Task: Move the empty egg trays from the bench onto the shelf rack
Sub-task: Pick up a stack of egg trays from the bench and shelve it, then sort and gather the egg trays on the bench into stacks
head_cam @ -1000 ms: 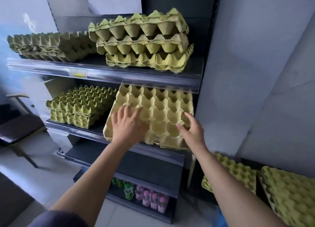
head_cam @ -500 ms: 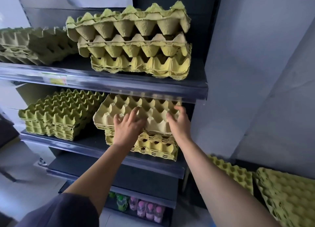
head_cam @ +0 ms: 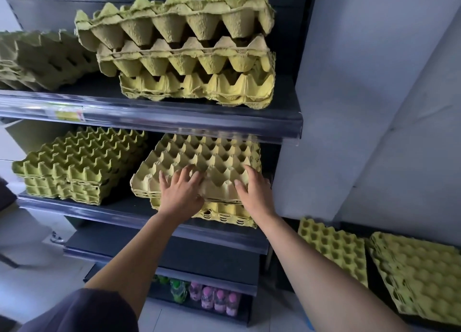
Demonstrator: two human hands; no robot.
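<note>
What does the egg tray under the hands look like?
The tray is pale yellowish moulded pulp, like cardboard, with rows of empty cups facing up. It lies flat, slightly askew, on yellower trays on the middle shelf. The left hand and right hand rest on its near part with spread fingers.

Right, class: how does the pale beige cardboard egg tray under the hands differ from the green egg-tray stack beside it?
The pale beige cardboard egg tray is buff, the green egg-tray stack olive. The left hand and right hand rest on the pale tray; nothing touches the green stack. The pale tray lies askew on yellow trays; the green stack sits on the shelf. Both are empty.
</note>
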